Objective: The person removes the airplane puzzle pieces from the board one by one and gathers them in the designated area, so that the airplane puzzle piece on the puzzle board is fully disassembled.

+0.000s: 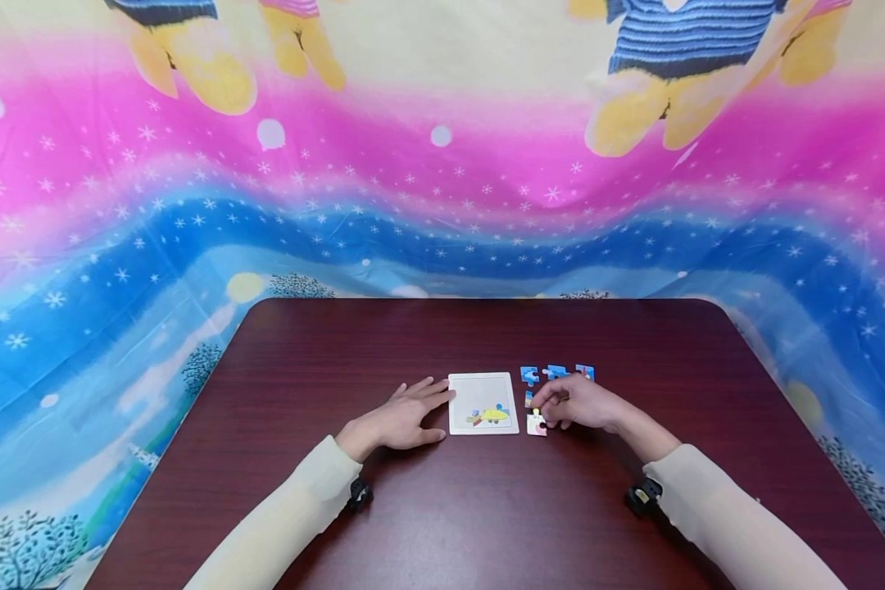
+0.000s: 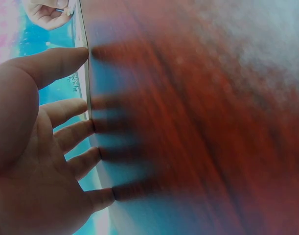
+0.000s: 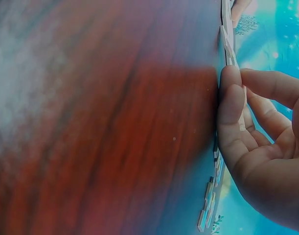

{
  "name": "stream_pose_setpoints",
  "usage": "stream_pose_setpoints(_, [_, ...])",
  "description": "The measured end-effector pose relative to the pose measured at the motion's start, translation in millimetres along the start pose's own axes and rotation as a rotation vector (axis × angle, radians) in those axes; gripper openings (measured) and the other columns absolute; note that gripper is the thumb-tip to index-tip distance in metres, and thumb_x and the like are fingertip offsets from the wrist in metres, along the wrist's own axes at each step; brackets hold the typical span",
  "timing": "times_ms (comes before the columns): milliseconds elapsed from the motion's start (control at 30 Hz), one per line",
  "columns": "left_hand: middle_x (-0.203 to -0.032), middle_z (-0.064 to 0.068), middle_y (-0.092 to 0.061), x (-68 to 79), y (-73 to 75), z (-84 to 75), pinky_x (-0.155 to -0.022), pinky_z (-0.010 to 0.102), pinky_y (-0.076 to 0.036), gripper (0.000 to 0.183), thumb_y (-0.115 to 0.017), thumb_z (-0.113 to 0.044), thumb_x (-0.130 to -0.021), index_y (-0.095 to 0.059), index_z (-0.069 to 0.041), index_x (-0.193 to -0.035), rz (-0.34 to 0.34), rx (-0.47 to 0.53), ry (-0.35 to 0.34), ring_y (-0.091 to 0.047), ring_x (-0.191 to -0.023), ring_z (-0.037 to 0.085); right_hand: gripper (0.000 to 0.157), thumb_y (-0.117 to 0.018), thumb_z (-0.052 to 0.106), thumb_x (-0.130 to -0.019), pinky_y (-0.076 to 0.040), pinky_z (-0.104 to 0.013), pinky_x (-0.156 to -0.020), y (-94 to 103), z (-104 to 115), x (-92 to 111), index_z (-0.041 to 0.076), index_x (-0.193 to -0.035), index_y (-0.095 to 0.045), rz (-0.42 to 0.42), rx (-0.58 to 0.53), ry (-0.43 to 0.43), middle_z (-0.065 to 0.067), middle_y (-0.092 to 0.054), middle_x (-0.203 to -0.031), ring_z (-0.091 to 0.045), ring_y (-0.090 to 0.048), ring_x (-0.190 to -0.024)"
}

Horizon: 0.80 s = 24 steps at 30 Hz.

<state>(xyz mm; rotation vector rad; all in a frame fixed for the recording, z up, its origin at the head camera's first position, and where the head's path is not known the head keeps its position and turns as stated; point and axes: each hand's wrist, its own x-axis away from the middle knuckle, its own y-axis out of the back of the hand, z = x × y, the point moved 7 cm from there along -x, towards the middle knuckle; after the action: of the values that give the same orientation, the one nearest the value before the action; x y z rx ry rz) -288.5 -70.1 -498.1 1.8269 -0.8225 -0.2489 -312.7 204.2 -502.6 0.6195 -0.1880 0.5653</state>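
A white square puzzle tray (image 1: 478, 388) lies on the table, with a few coloured pieces joined in its lower right part. My left hand (image 1: 404, 415) is spread flat beside it, fingertips at its left edge; in the left wrist view the fingers (image 2: 71, 136) are straight and apart. To the right of the tray, my right hand (image 1: 584, 403) pinches a pale puzzle piece (image 1: 536, 425) with a pink patch between thumb and fingers. In the right wrist view this puzzle piece (image 3: 228, 46) is tilted, one edge close to the tabletop.
Loose blue puzzle pieces (image 1: 529, 375) lie in a row beyond the right hand, and a small one (image 1: 528, 399) sits by its fingertips. The dark red-brown table (image 1: 354, 336) has a patterned cloth (image 1: 442, 205) hanging behind and around it.
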Motion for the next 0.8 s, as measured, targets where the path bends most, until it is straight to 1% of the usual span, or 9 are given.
stream_pose_setpoints(500, [-0.167, 0.005, -0.024, 0.9, 1.1, -1.4, -0.121, 0.065, -0.015, 0.068, -0.059, -0.040, -0.099, -0.032, -0.020, -0.158, -0.002, 0.003, -0.004, -0.014, -0.157, 0.032, 0.020, -0.063, 0.004, -0.093, -0.056, -0.035, -0.069, -0.4, 0.7, 0.2, 0.004, -0.111, -0.071, -0.005, -0.011, -0.018, -0.008, -0.071, -0.091, -0.021, -0.063, -0.079])
stream_pose_setpoints(800, [-0.167, 0.004, -0.023, 0.6, 1.2, -0.9, -0.122, 0.064, -0.014, 0.068, -0.059, -0.040, -0.099, -0.032, -0.021, -0.158, -0.001, 0.000, 0.002, -0.013, -0.157, 0.031, 0.021, -0.065, 0.012, -0.095, -0.057, -0.036, -0.071, -1.8, 8.8, -0.3, 0.005, -0.114, -0.071, 0.013, -0.011, 0.008, -0.012, -0.071, -0.094, -0.021, -0.064, -0.080])
